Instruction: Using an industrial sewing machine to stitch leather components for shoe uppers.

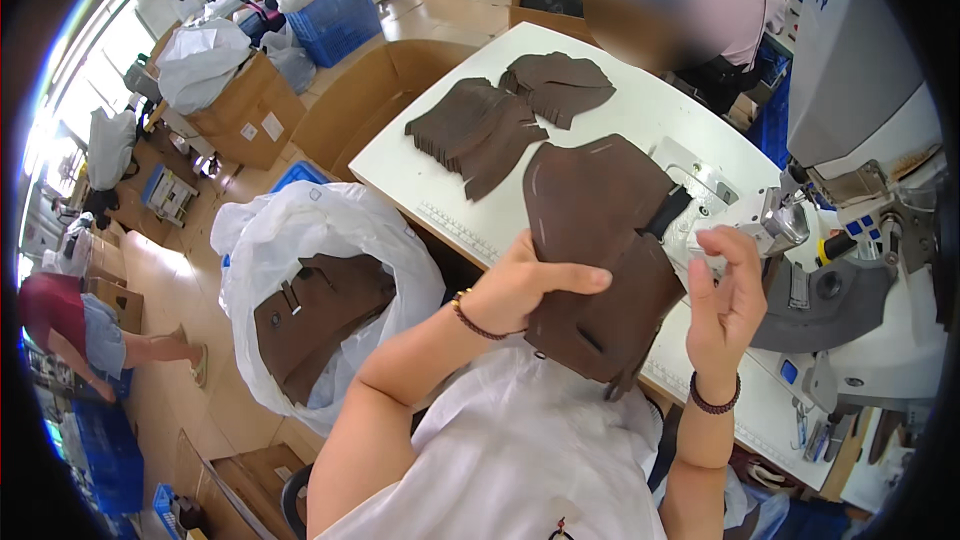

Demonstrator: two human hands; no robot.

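Observation:
My left hand (545, 285) grips a flat dark brown leather-like piece (595, 200), its thumb on top and its fingers hidden underneath. The piece has a curved upper outline, a slit near its lower end and short pale marks. A black strip (670, 212) shows at its right edge. My right hand (727, 295) is raised just right of the piece, fingers bent and apart, with nothing visible in it. Beside it stands the metal head of a sewing machine (785, 222). Two piles of similar brown pieces (475, 130) (558, 85) lie farther back on the white table (400, 155).
To the left, a white plastic bag (235, 240) holds more brown pieces (325, 315). Cardboard boxes (250, 115) and a blue crate (335, 20) stand beyond. The machine's grey body (850, 50) rises at right. A person in pink (740, 5) sits across; another person (60, 315) is far left.

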